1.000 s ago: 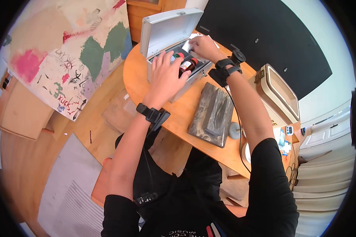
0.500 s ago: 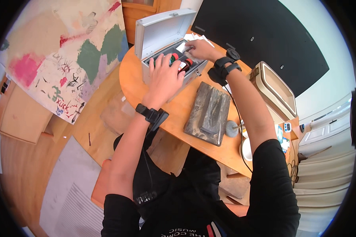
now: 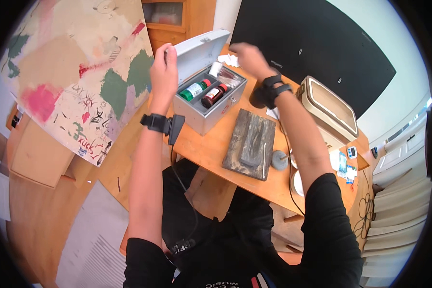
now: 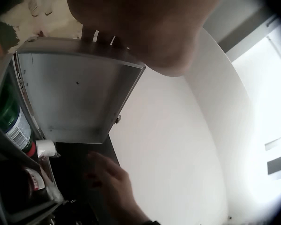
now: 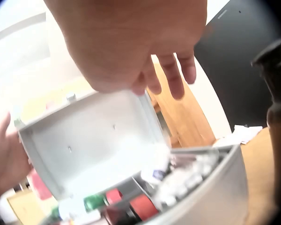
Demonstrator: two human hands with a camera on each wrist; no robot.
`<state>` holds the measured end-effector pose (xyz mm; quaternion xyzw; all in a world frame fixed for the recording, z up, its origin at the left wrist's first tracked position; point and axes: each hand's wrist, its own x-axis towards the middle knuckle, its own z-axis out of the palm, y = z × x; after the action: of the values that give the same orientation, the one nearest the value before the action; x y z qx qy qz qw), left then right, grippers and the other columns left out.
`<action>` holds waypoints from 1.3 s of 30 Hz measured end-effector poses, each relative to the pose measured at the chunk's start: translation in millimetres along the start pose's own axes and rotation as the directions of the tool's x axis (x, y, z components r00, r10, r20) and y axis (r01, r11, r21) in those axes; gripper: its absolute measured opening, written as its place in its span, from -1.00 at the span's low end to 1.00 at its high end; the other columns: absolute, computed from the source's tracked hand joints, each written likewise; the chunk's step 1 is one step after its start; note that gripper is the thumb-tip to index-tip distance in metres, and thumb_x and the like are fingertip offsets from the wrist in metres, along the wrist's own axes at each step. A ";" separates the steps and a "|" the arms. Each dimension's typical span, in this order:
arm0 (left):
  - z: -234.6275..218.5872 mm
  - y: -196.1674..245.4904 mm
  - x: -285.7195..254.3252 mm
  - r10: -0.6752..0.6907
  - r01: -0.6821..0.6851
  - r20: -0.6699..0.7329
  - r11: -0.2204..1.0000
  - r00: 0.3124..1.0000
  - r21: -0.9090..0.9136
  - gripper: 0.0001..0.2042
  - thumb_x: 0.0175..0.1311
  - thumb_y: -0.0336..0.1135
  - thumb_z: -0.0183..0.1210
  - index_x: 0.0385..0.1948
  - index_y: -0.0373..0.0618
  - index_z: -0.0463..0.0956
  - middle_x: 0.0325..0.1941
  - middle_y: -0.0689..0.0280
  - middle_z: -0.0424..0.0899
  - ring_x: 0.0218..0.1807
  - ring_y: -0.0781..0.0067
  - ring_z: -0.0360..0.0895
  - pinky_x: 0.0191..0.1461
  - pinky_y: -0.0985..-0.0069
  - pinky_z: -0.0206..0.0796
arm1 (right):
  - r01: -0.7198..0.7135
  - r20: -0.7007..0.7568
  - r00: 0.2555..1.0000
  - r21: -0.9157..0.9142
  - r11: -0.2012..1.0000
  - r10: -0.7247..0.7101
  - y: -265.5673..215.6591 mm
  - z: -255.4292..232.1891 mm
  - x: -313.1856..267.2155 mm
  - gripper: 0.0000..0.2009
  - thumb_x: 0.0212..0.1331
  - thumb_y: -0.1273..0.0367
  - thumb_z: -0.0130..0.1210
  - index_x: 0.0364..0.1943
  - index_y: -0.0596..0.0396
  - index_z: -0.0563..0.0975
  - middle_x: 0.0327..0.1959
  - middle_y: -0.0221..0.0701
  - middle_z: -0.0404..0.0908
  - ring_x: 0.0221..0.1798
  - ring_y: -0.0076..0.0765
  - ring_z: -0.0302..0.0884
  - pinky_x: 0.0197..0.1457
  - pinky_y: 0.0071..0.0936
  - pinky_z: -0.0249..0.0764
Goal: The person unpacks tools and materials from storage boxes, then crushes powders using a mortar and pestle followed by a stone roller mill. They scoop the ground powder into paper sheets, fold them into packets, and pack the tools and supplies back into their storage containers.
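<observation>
A silver metal case (image 3: 204, 120) stands on the table with its hinged lid (image 3: 199, 50) raised, leaning over the box. My left hand (image 3: 164, 72) is at the lid's left edge; in the left wrist view its straight fingers (image 4: 103, 38) lie along the lid's outer side. In the air beyond the case's right end is my right hand (image 3: 252, 60), blurred, its fingers loosely extended and holding nothing. Inside the case lie a green bottle (image 3: 195, 90) and a brown bottle (image 3: 214, 95), both red-capped. A white roll (image 3: 215, 69) and clear plastic packets (image 3: 230, 78) fill the far compartment.
A dark stone slab (image 3: 249, 144) with a thin pale stick on it lies near the table's front edge, beside a grey round object (image 3: 280, 160). To the right stands a cream case (image 3: 329, 110). A black screen (image 3: 312, 48) is behind; white papers (image 3: 229, 60) lie behind the case.
My left hand has moved from over the bottles to the lid's left edge. My right hand has left the case's far compartment and risen. The lid leans further over the box.
</observation>
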<state>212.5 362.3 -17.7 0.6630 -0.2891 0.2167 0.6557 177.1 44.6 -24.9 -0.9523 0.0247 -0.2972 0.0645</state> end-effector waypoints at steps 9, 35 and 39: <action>48.4 25.9 -113.7 0.212 -0.686 0.713 0.546 0.668 0.481 -0.49 0.41 -0.18 0.21 0.36 -0.11 0.43 0.40 0.01 0.50 0.43 0.01 0.44 0.39 0.16 0.35 | -0.060 -0.352 0.922 0.280 0.958 0.160 -9.0 -183.1 -65.5 -0.72 0.39 0.40 0.01 0.00 0.14 0.71 -0.33 -0.33 0.81 -0.39 -0.47 0.68 -0.20 -0.50 0.60; 100.8 20.4 -63.3 0.083 -0.567 0.673 0.619 0.735 0.543 -0.64 0.21 -0.19 0.39 -0.07 -0.24 0.61 -0.03 0.10 0.71 0.13 0.04 0.57 0.24 0.10 0.39 | -0.230 -0.033 0.955 0.546 0.806 0.295 -56.4 -274.6 -281.0 -0.77 0.49 0.42 0.06 0.03 0.21 0.68 -0.42 -0.38 0.72 -0.40 -0.60 0.60 -0.31 -0.60 0.52; 105.2 21.4 -80.6 0.083 -0.563 0.678 0.636 0.730 0.528 -0.48 0.21 -0.14 0.41 0.11 -0.28 0.53 0.22 0.02 0.62 0.30 -0.04 0.50 0.36 0.09 0.34 | -0.290 -0.112 0.892 0.601 0.745 0.438 -37.8 -291.7 -305.8 -0.75 0.52 0.38 0.06 0.05 0.22 0.68 -0.41 -0.41 0.71 -0.40 -0.64 0.55 -0.28 -0.62 0.49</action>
<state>129.0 266.2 -60.4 0.8255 -0.4948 0.2108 0.1712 -240.0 76.6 45.8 -0.8209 0.1294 -0.3875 0.3990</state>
